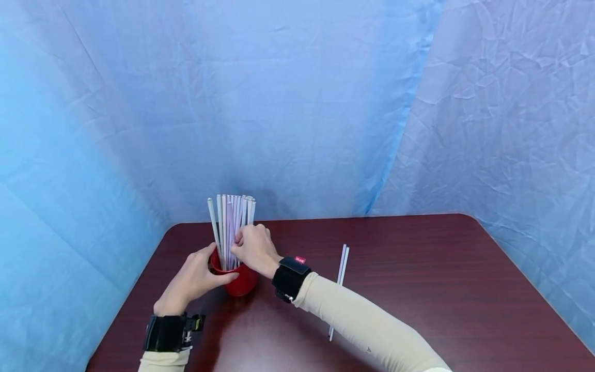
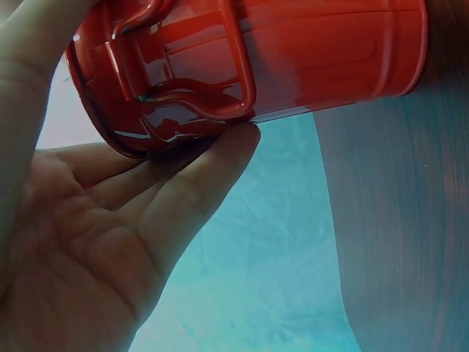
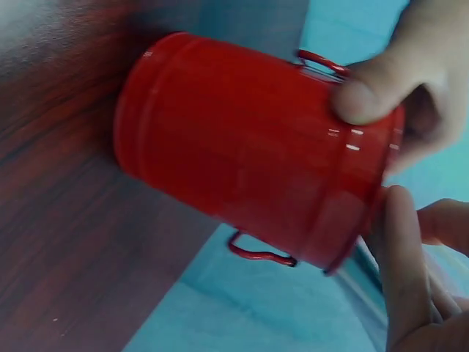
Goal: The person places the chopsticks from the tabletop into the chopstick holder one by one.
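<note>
Fingers of the right hand were curled in among the white straws, pinching into the bundle just above the rim of the red bucket. In the right wrist view the thumb of that hand lay against the bucket's upper wall near the rim.

The left hand steadied the bucket from the other side: its thumb reached across the near rim and its fingers wrapped toward the wall. In the left wrist view that hand showed its fingers fairly straight, with the fingertips touching the rim of the bucket beside one of its small wire handles.

The straws stood upright in the bucket, fanned a little, their tops level and well above both hands. The bucket stood on the dark red-brown surface, near its far left corner.

Two more white straws lay side by side on the surface to the right of the bucket, well apart from it, partly hidden under the right forearm's cream sleeve. Both wrists wore black straps. Crumpled blue cloth hung behind and to both sides of the surface.
</note>
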